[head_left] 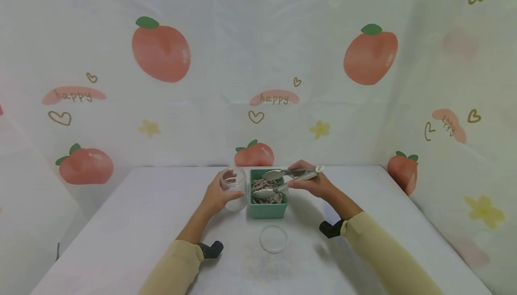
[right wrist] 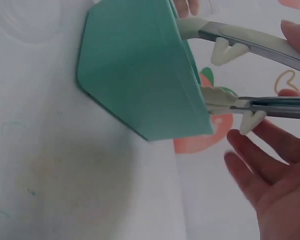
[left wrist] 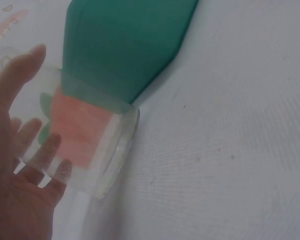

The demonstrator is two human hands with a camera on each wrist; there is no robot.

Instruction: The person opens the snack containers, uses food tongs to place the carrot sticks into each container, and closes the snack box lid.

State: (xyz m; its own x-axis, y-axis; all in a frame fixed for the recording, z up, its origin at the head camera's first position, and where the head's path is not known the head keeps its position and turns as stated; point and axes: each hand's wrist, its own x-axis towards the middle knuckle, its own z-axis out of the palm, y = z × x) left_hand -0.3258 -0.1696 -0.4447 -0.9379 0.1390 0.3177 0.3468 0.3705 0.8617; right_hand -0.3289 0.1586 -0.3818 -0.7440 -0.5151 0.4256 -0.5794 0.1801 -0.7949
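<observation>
In the head view my left hand (head_left: 215,196) holds a clear jar (head_left: 237,204), fingers and thumb around its side. The left wrist view shows the see-through jar (left wrist: 80,135) standing beside the green bin. My right hand (head_left: 315,184) grips a pair of tongs (head_left: 278,189) by the handles, with the two arms spread apart. Their white scoop-like tips reach over the open green bin (head_left: 268,212), which contains many greyish-brown, strip-like pieces (head_left: 260,183). From the right wrist, the tongs (right wrist: 270,106) enter over the bin's rim, hiding the tips.
A round clear lid (head_left: 273,239) lies on the white table (head_left: 153,223) in front of the bin. Behind the table hangs a white backdrop (head_left: 262,52) printed with fruit. Black wrist mounts (head_left: 211,250) stick out from both sleeves.
</observation>
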